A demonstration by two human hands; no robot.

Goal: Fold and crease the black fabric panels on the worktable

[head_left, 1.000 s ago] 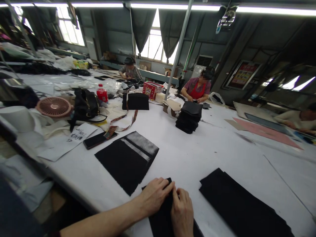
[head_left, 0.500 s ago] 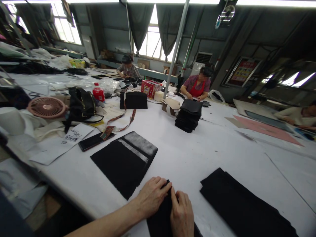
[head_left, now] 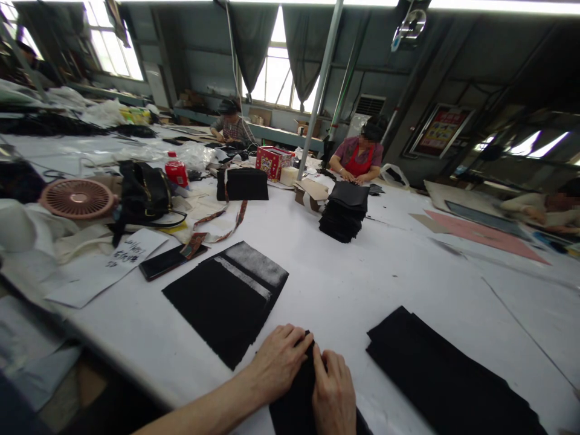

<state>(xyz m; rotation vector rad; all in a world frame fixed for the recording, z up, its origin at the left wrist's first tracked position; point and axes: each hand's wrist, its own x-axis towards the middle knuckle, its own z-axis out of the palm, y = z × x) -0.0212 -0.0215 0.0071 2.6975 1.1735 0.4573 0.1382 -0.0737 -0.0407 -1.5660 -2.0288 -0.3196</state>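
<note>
At the near edge of the white table, my left hand and my right hand meet on a small piece of black fabric. The fingers of both hands are curled and pinch its upper edge. Much of that piece is hidden under my hands. A flat black fabric panel with a grey band lies just left of my hands. A stack of long black fabric pieces lies to the right.
A pile of black pieces stands mid-table. A phone, papers, a black handbag, a pink fan and a red bottle crowd the left. Three people work at the far and right sides.
My hands stay pinched on the black piece in nearly the same place. The view has shifted slightly to the right.
</note>
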